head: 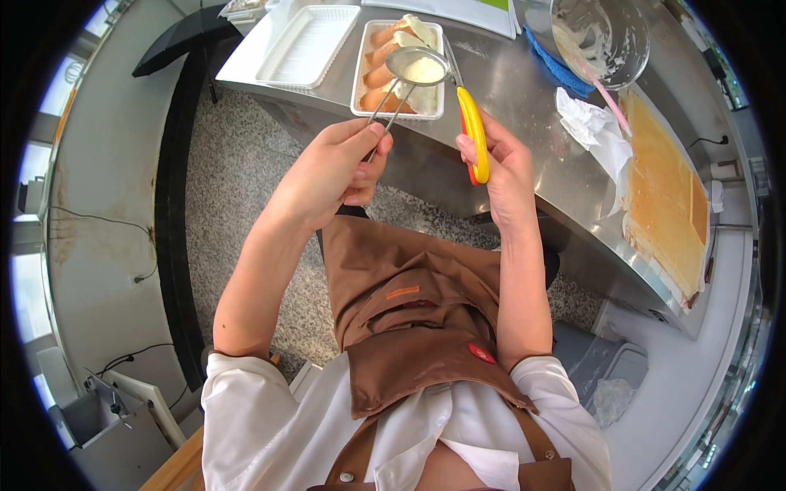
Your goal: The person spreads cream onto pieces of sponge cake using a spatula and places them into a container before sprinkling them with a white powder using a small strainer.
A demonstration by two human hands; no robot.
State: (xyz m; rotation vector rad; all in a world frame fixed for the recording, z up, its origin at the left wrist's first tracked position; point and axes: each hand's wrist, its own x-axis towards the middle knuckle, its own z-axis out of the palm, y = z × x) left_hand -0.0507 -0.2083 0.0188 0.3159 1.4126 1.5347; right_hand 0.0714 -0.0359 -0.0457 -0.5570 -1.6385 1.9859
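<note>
My left hand (353,159) grips the wire handle of a small round metal sieve (419,66). Pale yellow powder lies in the sieve, which is over a white plastic tray (355,92). Several brown baked rolls (376,78) with pale cream on their right ends lie in that tray, partly hidden by the sieve. My right hand (500,153) holds scissors (474,135) with yellow and red handles, their metal blades pointing away from me beside the tray's right edge. The blade tips are near the sieve's rim.
Left of the rolls lies an empty white plastic tray (309,46) on the steel counter (503,67). At the right are a metal bowl (629,43) with cream residue and a pink-handled tool (605,98), a blue cloth (556,67), crumpled white paper (592,126) and a flat sheet of cake (660,196).
</note>
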